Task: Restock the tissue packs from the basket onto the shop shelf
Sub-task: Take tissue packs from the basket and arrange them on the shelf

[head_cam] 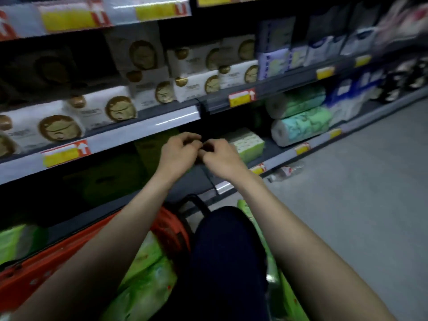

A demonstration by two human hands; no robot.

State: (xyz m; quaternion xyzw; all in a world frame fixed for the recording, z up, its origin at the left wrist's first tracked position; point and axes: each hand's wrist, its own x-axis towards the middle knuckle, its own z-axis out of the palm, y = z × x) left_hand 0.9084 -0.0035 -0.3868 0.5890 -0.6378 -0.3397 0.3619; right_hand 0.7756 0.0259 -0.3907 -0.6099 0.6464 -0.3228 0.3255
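Note:
Both hands meet in front of the lower shop shelf (275, 151). My left hand (178, 151) and my right hand (220, 158) have their fingers curled and touching each other; something small and dark may sit between them, but I cannot tell what. A green tissue pack (249, 144) stands on the shelf just right of my right hand. Below my arms, the orange basket (34, 274) holds several green tissue packs (150, 274). Dark green packs (111, 179) sit in shadow on the shelf to the left.
White packs with a brown round logo (60, 128) fill the shelf above. Green and teal paper rolls (301, 126) lie further right. A clear plastic bottle (284, 172) lies on the grey floor by the shelf base. My dark-clothed knee (227, 251) is beside the basket.

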